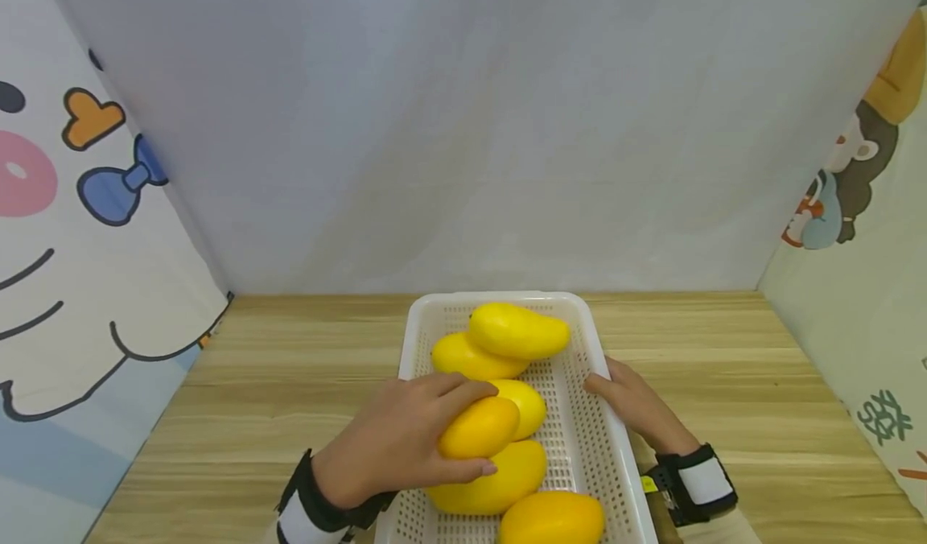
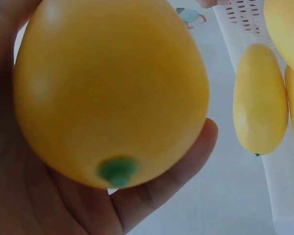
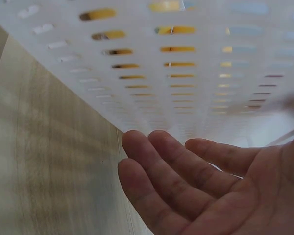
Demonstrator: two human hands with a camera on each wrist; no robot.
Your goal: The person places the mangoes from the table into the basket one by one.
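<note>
My left hand [image 1: 405,427] grips a yellow mango [image 1: 481,429] above a white plastic basket [image 1: 414,331]. In the left wrist view, this mango [image 2: 110,93] shows a green stem nub at its end, with thumb and fingers wrapped round its sides. Several more mangoes lie in the basket, among them one at the far end [image 1: 517,331] resting on another [image 1: 471,359], and one at the near end [image 1: 554,520]. My right hand [image 1: 637,403] holds the basket's right rim, thumb over the edge. Its fingers [image 3: 161,181] reach along the outside of the slotted wall [image 3: 147,93].
The basket stands on a wood-grain table [image 1: 311,351]. A plain pale cloth [image 1: 463,142] hangs behind it. Printed cartoon cloths rise at the left [image 1: 109,286] and right [image 1: 854,311] sides.
</note>
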